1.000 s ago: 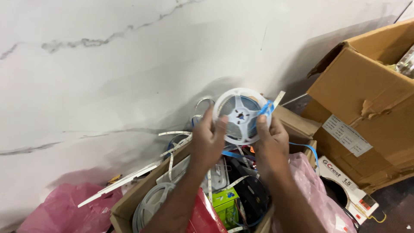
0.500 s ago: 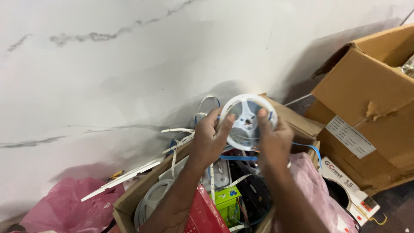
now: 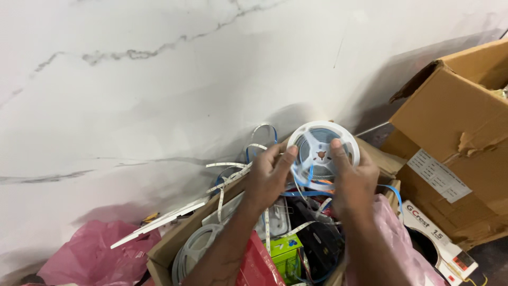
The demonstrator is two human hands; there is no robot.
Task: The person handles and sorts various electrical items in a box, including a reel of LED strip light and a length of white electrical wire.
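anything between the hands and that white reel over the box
Nothing visible: the left hand and right hand both grip the round white plastic reel directly. Loose white strip and blue wire hang just below it.

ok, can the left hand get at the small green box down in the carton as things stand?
Probably not right away: the left hand is gripping the white reel, and the green box sits low in the carton among loose strips and cables.
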